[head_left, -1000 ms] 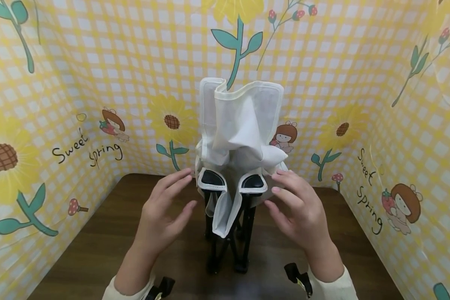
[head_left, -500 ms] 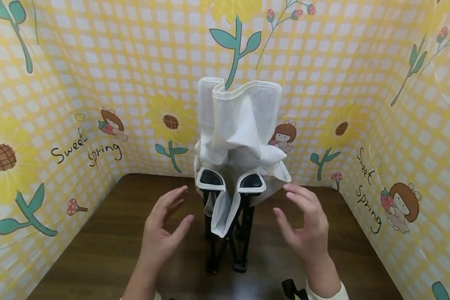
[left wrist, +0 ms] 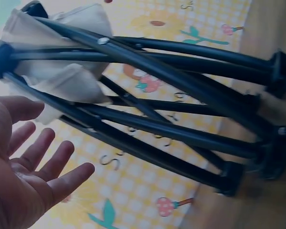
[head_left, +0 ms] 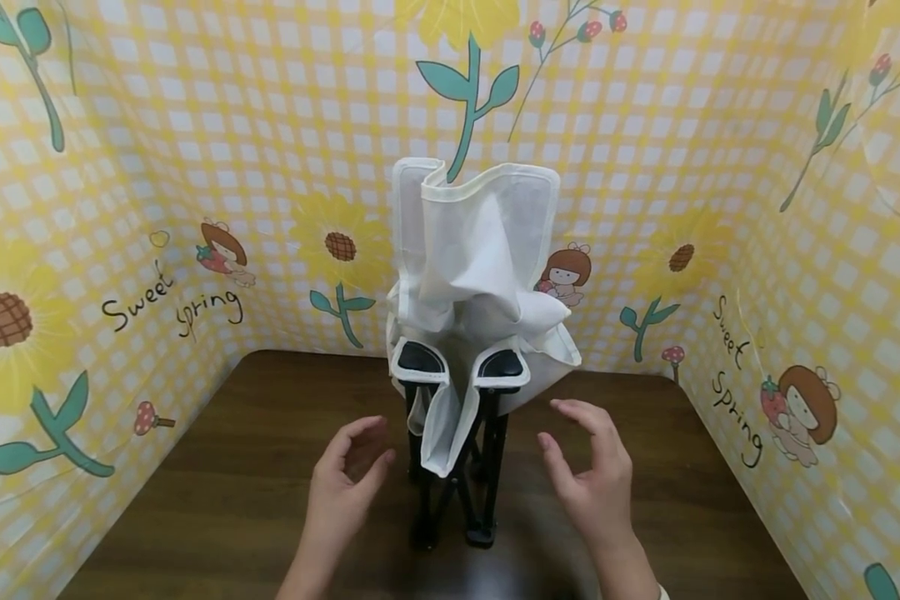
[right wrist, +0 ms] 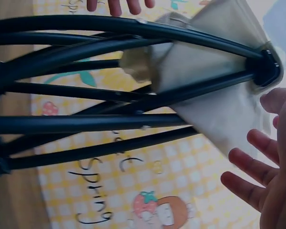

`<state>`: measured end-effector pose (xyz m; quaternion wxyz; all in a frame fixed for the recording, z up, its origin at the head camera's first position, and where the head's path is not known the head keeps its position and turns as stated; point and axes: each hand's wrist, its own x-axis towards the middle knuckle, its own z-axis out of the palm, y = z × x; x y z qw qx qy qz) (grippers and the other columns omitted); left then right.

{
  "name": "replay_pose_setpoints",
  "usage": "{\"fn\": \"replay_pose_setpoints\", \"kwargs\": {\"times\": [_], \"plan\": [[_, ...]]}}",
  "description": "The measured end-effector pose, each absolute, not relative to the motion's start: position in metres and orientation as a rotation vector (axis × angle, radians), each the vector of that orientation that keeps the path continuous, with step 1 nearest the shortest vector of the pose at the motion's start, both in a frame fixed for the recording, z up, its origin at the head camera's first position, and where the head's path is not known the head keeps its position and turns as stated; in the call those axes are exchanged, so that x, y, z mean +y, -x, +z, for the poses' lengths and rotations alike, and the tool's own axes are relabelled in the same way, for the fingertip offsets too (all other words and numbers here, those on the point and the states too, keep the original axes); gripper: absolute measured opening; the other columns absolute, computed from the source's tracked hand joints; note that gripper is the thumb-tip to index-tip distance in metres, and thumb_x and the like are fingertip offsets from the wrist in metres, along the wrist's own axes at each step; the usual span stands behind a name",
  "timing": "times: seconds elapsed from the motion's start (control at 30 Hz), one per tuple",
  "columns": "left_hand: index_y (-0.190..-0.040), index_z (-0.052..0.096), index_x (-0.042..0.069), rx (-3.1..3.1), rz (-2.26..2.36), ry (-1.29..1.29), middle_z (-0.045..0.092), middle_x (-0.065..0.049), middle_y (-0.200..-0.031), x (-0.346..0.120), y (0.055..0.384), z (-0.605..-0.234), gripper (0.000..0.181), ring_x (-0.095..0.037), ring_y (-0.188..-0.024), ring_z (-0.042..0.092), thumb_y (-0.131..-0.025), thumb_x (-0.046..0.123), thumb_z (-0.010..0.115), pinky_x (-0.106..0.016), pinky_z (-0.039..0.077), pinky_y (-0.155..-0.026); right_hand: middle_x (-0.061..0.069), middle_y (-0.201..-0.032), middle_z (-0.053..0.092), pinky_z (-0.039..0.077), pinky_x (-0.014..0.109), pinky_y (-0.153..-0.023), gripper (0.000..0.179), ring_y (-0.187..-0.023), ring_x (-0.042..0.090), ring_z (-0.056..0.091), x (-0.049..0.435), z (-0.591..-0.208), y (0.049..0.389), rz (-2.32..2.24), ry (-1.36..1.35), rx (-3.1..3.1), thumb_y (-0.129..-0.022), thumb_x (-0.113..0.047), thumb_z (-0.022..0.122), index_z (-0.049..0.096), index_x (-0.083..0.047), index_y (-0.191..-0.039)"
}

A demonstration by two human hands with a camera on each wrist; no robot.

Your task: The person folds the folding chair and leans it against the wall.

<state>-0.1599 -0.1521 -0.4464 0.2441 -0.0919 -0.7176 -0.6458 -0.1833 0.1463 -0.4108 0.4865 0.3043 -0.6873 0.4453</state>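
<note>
A partly folded camp chair (head_left: pixel 487 250) with off-white fabric stands upright in the middle of the table in the head view. Its black legs (head_left: pixel 487 483) are drawn close together and cross each other. Black corner caps (head_left: pixel 501 363) sit in pockets of the fabric. On the left side of the chair hovers my left hand (head_left: pixel 348 471), fingers loosely bent and touching nothing. My right hand (head_left: pixel 592 467) is held on the other side, also apart from the chair. Both wrist views show the legs (left wrist: pixel 157 71) and fabric (right wrist: pixel 214 81) with spread fingers beside them.
The dark wooden table (head_left: pixel 217 475) carries the chair. A yellow checked cloth (head_left: pixel 285 125) with flowers and cartoon figures rises close behind and along both sides of the table.
Both hands have drawn back from the fabric and dropped lower toward me. Near the right hand, a fabric corner now spreads outward. The chair stays in place.
</note>
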Motion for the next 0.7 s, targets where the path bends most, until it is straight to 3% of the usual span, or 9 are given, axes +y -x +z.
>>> {"fn": "replay_pose_setpoints", "kwargs": {"times": [0.2, 0.43, 0.57, 0.7], "plan": [[-0.123, 0.065, -0.003, -1.996, -1.878, 0.148, 0.067, -0.012, -0.118, -0.147, 0.165, -0.465, 0.037, -0.011, -0.107, 0.069, -0.087, -0.01, 0.074, -0.024, 0.058, -0.092, 0.013, -0.115, 0.07, 0.052, 0.02, -0.096, 0.041, -0.106, 0.021, 0.066, 0.142, -0.434, 0.183, 1.204, -0.631, -1.836, -0.083, 0.005, 0.079, 0.065, 0.0, -0.121], [-0.117, 0.069, 0.001, -2.083, -1.873, 0.022, 0.071, -0.012, -0.113, -0.143, 0.166, -0.479, 0.032, -0.016, -0.106, 0.067, -0.087, -0.006, 0.076, -0.022, 0.057, -0.092, 0.001, -0.113, 0.072, 0.06, 0.034, -0.087, 0.035, -0.103, 0.026, 0.068, 0.132, -0.455, 0.184, 1.485, -0.424, -2.056, -0.089, 0.0, 0.077, 0.066, -0.01, -0.121], [-0.116, 0.07, 0.006, -2.138, -1.86, 0.001, 0.072, -0.009, -0.11, -0.141, 0.166, -0.485, 0.03, -0.017, -0.106, 0.066, -0.088, -0.002, 0.077, -0.024, 0.057, -0.092, -0.002, -0.11, 0.07, 0.06, 0.031, -0.085, 0.035, -0.1, 0.029, 0.07, 0.13, -0.465, 0.186, 1.574, -0.38, -2.13, -0.09, -0.004, 0.078, 0.066, -0.009, -0.123], [-0.116, 0.069, 0.007, -2.14, -1.877, 0.032, 0.072, -0.009, -0.111, -0.138, 0.168, -0.492, 0.029, -0.018, -0.106, 0.067, -0.089, -0.003, 0.076, -0.027, 0.057, -0.093, -0.003, -0.109, 0.07, 0.06, 0.029, -0.083, 0.036, -0.096, 0.02, 0.071, 0.131, -0.477, 0.191, 1.562, -0.401, -2.167, -0.09, -0.01, 0.079, 0.066, -0.01, -0.124]]}}
